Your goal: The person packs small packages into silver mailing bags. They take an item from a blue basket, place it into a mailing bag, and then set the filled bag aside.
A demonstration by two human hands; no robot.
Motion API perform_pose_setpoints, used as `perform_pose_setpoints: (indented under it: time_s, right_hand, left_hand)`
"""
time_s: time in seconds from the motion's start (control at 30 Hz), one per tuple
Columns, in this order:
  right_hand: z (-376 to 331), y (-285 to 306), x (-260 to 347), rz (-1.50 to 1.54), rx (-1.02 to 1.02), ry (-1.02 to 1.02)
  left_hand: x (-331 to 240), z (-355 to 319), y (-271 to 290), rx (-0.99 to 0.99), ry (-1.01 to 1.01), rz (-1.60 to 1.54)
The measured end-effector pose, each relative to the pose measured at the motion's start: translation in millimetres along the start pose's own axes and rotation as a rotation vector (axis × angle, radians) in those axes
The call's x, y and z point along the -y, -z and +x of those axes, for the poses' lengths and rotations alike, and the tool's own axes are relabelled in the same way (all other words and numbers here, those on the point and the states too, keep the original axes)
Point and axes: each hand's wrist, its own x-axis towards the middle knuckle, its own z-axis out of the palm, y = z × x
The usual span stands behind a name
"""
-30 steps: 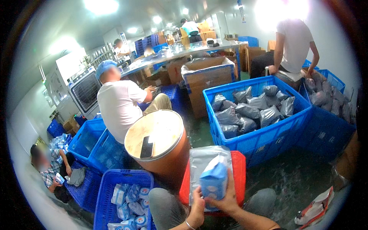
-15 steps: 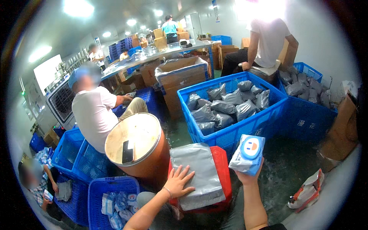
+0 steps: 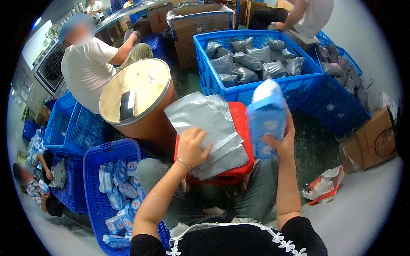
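My right hand (image 3: 279,138) holds a blue-and-white soft pack (image 3: 267,121) upright, thumb across its near face. What is inside the pack does not show. My left hand (image 3: 193,147) rests on a stack of flat grey plastic mailing bags (image 3: 220,164), fingers bent and thumb apart from them. The top bag (image 3: 198,113) lies askew, its far left corner sticking out past the stack. Beneath the bags is a red stool (image 3: 239,115) between my knees. More packs (image 3: 121,173) fill a blue basket (image 3: 89,170) at my left.
A blue crate (image 3: 256,87) of filled grey bags (image 3: 247,62) stands ahead, with another crate (image 3: 341,113) on its right. A phone (image 3: 127,106) lies on a round drum (image 3: 147,81). Co-workers (image 3: 85,64) sit nearby. A cardboard box (image 3: 369,141) stands right.
My view has tilted downward. My left hand's fingers have curled and the top grey bag has shifted askew toward the far left. The pack in my right hand has turned and tipped upright.
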Motion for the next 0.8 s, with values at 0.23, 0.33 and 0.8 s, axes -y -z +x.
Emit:
perform_pose_setpoints:
  time_s: [0.23, 0.33, 0.8]
  right_hand:
    - [-4, -43, 35, -0.765, 0.311, 0.326]
    - [-13, -45, 40, -0.871, 0.419, 0.375]
    - [-18, -55, 0, -1.047, 0.589, -0.080]
  left_hand:
    - [4, 5, -21, 0.102, 0.006, 0.001]
    - [7, 4, -9, 0.056, -0.032, -0.049]
    - [-3, -2, 27, -0.230, 0.017, -0.017]
